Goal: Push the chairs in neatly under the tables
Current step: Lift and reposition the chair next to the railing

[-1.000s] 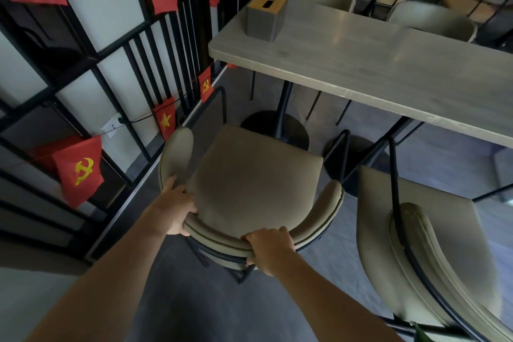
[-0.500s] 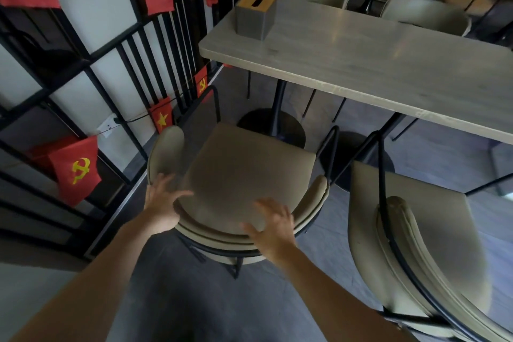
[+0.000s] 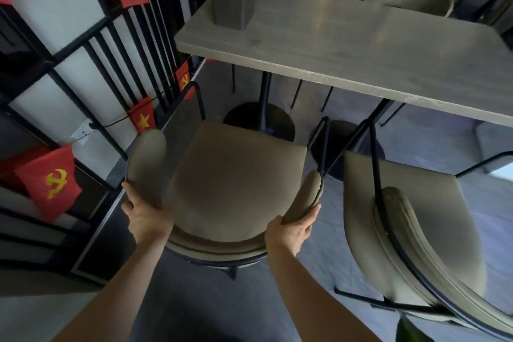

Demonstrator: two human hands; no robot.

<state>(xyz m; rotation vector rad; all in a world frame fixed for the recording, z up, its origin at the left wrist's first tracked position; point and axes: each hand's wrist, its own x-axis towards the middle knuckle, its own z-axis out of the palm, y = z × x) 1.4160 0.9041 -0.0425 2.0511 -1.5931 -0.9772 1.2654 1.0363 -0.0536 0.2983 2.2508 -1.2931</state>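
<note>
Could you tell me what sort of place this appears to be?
Probably a café or canteen: matching padded chairs at long tables, a tissue box on top, more seating behind.

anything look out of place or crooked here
Yes: two chairs sit pulled out from the table. The left chair, gripped by the left hand and right hand, faces it. The right chair is turned askew.

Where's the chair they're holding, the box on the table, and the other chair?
held chair (image 3: pixel 236 175), head view, middle of the seat cushion
tissue box (image 3: pixel 233 3), head view, its grey front wall
second chair (image 3: pixel 402 230), head view, its curved backrest
</note>
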